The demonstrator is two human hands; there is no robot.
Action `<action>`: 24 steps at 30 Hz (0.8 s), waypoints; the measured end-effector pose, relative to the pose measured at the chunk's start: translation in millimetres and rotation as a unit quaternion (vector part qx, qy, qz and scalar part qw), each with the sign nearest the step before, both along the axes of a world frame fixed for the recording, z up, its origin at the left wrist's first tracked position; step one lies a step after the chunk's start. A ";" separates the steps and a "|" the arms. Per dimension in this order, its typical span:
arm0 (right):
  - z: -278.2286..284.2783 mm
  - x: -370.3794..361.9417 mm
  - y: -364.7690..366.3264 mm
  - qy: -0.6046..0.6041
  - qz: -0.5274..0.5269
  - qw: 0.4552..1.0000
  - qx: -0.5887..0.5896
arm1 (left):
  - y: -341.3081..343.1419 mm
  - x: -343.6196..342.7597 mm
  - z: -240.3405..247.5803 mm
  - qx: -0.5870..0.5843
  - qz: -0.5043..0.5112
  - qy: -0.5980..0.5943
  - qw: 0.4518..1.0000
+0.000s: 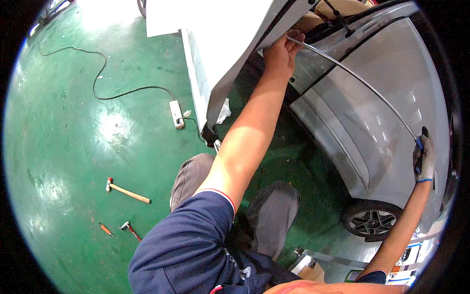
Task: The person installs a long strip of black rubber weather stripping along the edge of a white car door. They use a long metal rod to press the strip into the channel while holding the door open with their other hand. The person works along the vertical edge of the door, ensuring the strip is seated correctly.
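Note:
A long, thin metal rod [352, 73] with a blue handle [419, 142] runs across the side of a light grey car [391, 63]. My bare left hand [283, 53] reaches up to the opening beside the open door, its fingers closed on the rod's far end; the very tip is hard to make out there. At the right, my right hand [427, 156], in a grey and black work glove, is wrapped round the blue handle near the car's rear. The rod looks slightly bowed between my hands.
An open white door [210, 44] stands left of my left arm. On the green floor [73, 147] lie a wooden-handled mallet [128, 192], a small red-handled hammer [130, 230] and an orange tool [105, 229]. A white power strip [176, 114] trails a dark cable. The car's wheel [372, 219] is at lower right.

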State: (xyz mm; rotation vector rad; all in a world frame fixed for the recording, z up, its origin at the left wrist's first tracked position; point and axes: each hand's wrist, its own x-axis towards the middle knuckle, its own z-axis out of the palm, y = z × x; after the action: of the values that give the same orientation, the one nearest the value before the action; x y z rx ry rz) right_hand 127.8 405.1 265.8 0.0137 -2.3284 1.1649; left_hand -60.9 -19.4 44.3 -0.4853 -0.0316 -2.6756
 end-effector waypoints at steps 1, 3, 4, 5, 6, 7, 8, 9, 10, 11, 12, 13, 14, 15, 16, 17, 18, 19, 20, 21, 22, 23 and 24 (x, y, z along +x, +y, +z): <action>-4.0 -3.0 5.2 0.007 0.000 1.000 -0.013 | -0.6 -0.5 0.7 -0.003 0.002 -0.002 1.000; -12.5 -1.1 -23.1 0.072 -0.012 0.996 -0.042 | -5.6 -0.5 -7.3 -0.012 0.014 -0.016 1.000; -2.8 4.3 -14.6 0.047 -0.002 0.999 -0.009 | -5.2 1.6 -6.7 0.003 0.007 -0.007 1.000; 9.8 13.8 -8.6 0.024 0.004 0.999 0.028 | -1.5 3.0 -1.7 0.019 -0.005 0.005 1.000; 18.5 20.1 -6.8 0.030 0.013 0.999 0.039 | 1.6 4.4 2.6 0.036 -0.016 0.016 0.999; 25.9 22.4 -7.3 0.036 0.025 0.998 0.048 | 4.3 5.0 6.3 0.036 -0.019 0.020 0.999; 23.4 22.5 -31.7 0.081 -0.027 0.995 0.057 | 1.9 4.9 5.9 0.036 -0.015 0.020 0.999; 26.3 22.4 -31.0 0.070 -0.024 0.995 0.071 | -0.2 4.8 5.4 0.036 -0.011 0.020 0.999; 29.6 24.1 -32.3 0.060 -0.020 0.994 0.086 | -2.4 3.2 4.2 0.035 -0.007 0.016 0.999; 30.7 24.7 -35.6 0.050 -0.017 0.993 0.102 | -3.9 1.5 3.3 0.034 -0.004 0.012 0.999; 27.6 25.1 -40.6 0.064 -0.042 0.993 0.090 | -5.1 0.1 1.9 0.034 -0.002 0.008 0.999; 27.5 24.5 -40.4 0.058 -0.034 0.994 0.090 | -5.8 -1.3 0.7 0.030 -0.009 0.014 0.999; 27.2 24.1 -38.1 0.053 -0.027 0.994 0.090 | -6.3 -2.7 -0.7 0.027 -0.017 0.020 0.999; 26.2 23.3 -34.9 0.048 -0.020 0.995 0.090 | -6.6 -4.3 -1.7 0.024 -0.025 0.025 0.999; 23.2 22.3 -30.7 0.055 -0.019 0.996 0.075 | -5.7 -6.7 -3.0 0.033 -0.022 0.022 0.999; 19.6 21.5 -26.2 0.062 -0.018 0.996 0.059 | -4.7 -9.6 -3.3 0.041 -0.021 0.018 0.999; 19.1 24.2 -24.1 0.067 -0.015 0.996 0.058 | -3.6 -12.7 -3.4 0.050 -0.019 0.015 0.998; 20.6 27.4 -26.4 0.057 -0.019 0.996 0.067 | -3.6 -16.7 -5.2 0.087 -0.025 0.024 0.996; 21.1 30.2 -30.3 0.047 -0.021 0.996 0.075 | -3.7 -20.6 -6.9 0.124 -0.030 0.033 0.991; 25.5 37.6 -36.1 0.023 -0.033 0.995 0.095 | -5.7 -24.6 -9.4 0.161 -0.035 0.043 0.985; 27.2 41.2 -40.7 0.014 -0.034 0.994 0.102 | -8.2 -28.1 -11.8 0.190 -0.062 0.068 0.977; 28.2 44.6 -45.3 0.006 -0.034 0.994 0.107 | -11.6 -31.7 -14.2 0.219 -0.087 0.094 0.967; 26.7 43.2 -47.3 0.011 -0.023 0.995 0.099 | -15.1 -35.4 -16.0 0.247 -0.111 0.119 0.955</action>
State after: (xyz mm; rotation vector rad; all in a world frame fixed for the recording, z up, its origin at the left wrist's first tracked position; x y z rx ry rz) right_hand 171.0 357.8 292.5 0.0444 -2.4028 0.9044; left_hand -96.3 -34.5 28.2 -0.6686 0.7845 -2.6736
